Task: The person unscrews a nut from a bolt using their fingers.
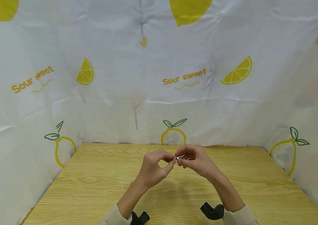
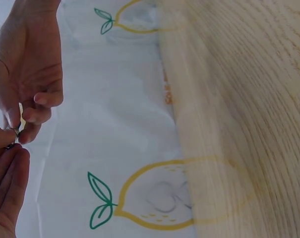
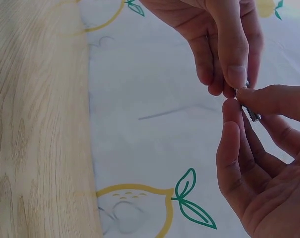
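Both hands meet over the wooden table, fingertips together around a small silver bolt [image 1: 178,157]. My left hand [image 1: 152,168] pinches one end of it between thumb and forefinger. From the other side, my right hand [image 1: 200,163] grips the bolt with its thumb and fingers. In the right wrist view the ridged, threaded end of the bolt [image 3: 254,115] sticks out past the right thumb [image 3: 273,101], while the left fingertips cover its other end. Seen from the left wrist, the bolt is mostly hidden by fingertips.
The wooden table [image 1: 105,181] spreads below the hands. White cloth [image 1: 114,78] with lemon prints hangs behind it and along both sides. A black wrist mount [image 1: 213,211] sits by the right sleeve, another [image 1: 140,217] by the left.
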The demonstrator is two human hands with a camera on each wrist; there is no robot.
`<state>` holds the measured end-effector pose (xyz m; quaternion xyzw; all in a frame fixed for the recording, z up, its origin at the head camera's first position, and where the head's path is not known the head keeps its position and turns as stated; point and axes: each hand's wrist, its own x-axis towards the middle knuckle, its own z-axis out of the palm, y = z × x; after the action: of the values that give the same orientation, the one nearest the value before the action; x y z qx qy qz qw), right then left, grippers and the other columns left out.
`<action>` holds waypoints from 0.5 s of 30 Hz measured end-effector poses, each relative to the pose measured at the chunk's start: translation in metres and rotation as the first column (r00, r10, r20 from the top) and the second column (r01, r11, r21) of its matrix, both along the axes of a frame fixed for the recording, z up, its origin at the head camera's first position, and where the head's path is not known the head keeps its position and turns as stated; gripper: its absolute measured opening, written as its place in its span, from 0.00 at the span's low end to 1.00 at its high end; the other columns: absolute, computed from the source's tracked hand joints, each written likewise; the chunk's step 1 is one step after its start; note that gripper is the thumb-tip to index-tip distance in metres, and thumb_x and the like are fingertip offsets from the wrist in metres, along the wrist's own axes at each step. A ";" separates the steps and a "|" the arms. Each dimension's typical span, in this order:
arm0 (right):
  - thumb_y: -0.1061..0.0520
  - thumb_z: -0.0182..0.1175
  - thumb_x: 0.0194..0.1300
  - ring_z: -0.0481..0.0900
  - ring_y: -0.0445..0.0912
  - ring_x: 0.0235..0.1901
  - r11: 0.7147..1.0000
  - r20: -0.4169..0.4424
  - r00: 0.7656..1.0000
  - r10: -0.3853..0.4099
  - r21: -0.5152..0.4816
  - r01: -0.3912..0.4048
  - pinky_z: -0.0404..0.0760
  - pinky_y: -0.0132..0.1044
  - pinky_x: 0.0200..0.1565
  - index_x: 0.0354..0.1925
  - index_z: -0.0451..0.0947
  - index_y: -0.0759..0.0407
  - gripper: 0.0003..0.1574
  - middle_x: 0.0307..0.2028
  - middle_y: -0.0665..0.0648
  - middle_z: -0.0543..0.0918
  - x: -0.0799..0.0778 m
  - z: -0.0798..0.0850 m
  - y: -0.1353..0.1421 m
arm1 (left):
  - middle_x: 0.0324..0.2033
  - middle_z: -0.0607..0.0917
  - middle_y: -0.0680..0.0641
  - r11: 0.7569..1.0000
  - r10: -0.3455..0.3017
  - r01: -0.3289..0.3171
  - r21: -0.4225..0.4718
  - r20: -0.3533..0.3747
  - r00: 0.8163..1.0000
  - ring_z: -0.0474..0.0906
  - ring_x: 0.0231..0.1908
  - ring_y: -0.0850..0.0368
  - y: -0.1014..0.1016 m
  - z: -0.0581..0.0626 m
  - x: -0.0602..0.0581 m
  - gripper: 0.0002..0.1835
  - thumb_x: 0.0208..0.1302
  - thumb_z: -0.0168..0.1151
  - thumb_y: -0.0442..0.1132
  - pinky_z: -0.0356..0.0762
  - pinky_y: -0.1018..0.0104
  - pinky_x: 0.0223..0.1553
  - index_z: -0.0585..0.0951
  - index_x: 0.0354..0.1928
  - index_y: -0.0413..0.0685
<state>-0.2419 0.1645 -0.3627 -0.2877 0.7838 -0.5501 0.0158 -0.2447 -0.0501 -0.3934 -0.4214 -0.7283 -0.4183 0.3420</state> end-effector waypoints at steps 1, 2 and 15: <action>0.65 0.65 0.69 0.87 0.41 0.35 1.000 0.001 1.000 -0.004 0.002 0.004 0.90 0.42 0.38 0.50 0.81 0.70 0.13 0.47 0.71 0.84 0.000 0.000 0.000 | 0.31 0.91 0.49 1.000 -0.001 0.001 0.000 0.000 1.000 0.88 0.31 0.59 0.000 0.000 0.000 0.07 0.58 0.74 0.27 0.84 0.80 0.39 0.89 0.37 0.44; 0.65 0.65 0.69 0.87 0.41 0.36 1.000 0.002 1.000 -0.008 0.002 0.008 0.90 0.41 0.38 0.50 0.81 0.69 0.13 0.47 0.71 0.84 0.000 0.000 0.000 | 0.31 0.91 0.49 1.000 -0.002 0.002 0.000 0.000 1.000 0.88 0.31 0.59 0.000 0.000 0.000 0.07 0.58 0.74 0.27 0.84 0.80 0.39 0.89 0.37 0.44; 0.53 0.54 0.81 0.88 0.45 0.34 0.997 0.033 0.999 0.042 0.062 -0.044 0.90 0.42 0.37 0.50 0.81 0.67 0.18 0.42 0.68 0.86 -0.004 -0.002 0.001 | 0.31 0.91 0.48 1.000 0.017 -0.018 -0.009 -0.050 0.999 0.88 0.30 0.62 0.001 -0.003 -0.002 0.06 0.58 0.74 0.29 0.84 0.80 0.38 0.89 0.37 0.44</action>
<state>-0.2459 0.1656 -0.3643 -0.2952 0.7940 -0.5292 0.0489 -0.2463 -0.0491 -0.3963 -0.4269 -0.7251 -0.4014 0.3617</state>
